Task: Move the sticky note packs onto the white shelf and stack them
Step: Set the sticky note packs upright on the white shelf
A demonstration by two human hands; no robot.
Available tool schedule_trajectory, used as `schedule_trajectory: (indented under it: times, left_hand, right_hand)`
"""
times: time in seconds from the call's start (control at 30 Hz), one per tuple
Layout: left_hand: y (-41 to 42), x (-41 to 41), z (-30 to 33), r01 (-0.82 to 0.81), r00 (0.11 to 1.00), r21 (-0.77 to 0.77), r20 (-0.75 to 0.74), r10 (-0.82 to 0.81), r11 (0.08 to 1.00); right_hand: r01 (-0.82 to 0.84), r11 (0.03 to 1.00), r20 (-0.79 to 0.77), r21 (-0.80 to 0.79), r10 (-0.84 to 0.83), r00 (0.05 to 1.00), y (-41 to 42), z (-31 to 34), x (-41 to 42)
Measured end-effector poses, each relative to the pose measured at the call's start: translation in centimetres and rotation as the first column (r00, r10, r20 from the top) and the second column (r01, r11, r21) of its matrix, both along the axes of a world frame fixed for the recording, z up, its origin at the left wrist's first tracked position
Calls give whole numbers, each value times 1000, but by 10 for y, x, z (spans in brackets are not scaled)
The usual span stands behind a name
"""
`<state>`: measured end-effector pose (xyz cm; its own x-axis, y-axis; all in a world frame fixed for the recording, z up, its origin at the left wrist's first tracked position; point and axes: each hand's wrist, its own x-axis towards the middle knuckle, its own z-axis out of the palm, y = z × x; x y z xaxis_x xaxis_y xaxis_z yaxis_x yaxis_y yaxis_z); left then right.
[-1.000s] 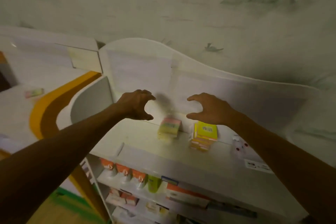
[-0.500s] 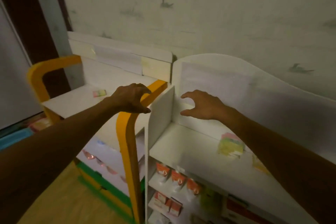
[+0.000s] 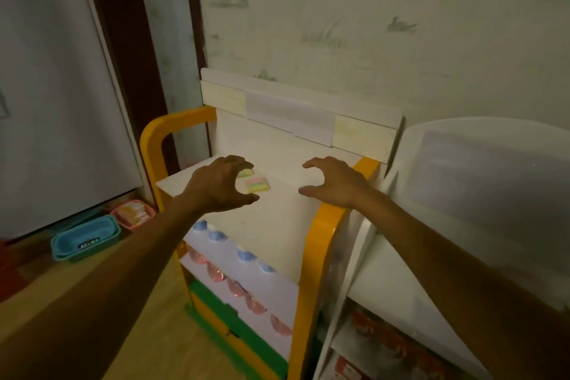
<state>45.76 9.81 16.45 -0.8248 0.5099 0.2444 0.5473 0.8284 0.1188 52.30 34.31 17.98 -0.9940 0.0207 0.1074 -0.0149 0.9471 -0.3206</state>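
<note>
Pastel-striped sticky note pack (image 3: 258, 184) lies flat on the white top of the orange-framed shelf unit (image 3: 320, 225), w/ a 2nd pack (image 3: 245, 173) just behind, partly hidden. Our left hand (image 3: 220, 185) hovers over them, fingers curled, holding nothing; right hand (image 3: 334, 180) spread, empty.

Two sticky note packs (image 3: 258, 184) lie on the shelf top (image 3: 277, 225), one behind the other. The left hand (image 3: 220, 185) hovers left of them, the right hand (image 3: 334, 183) to their right.
</note>
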Motion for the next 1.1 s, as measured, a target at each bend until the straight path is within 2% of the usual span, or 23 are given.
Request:
schedule_trajectory:
  times: [0.17,0.47,0.57,0.83,1.1]
  left_hand:
    - [-20,-36,-16,-27,1000,55,-3,27,998]
    - [-29,-131,-32,-36,998,42,-41,38,998]
    - [-25,-169,-35,-25,1000,41,-2,25,999]
    - [-14,-266,-41,47,998,0,36,-47,999]
    - [-8,-359,-76,161,976,0,149,-159,987]
  right_hand:
    - [-17,998,-16,53,18,1000,-41,-15,-44]
    - [-15,999,-52,-39,13,999,-69,-57,-131]
    - [18,996,-35,-93,-21,999,-70,-65,-164]
    - [92,992,-16,-85,-94,995,-54,-70,-239]
    - [227,968,41,-102,-224,974,-41,-94,-290]
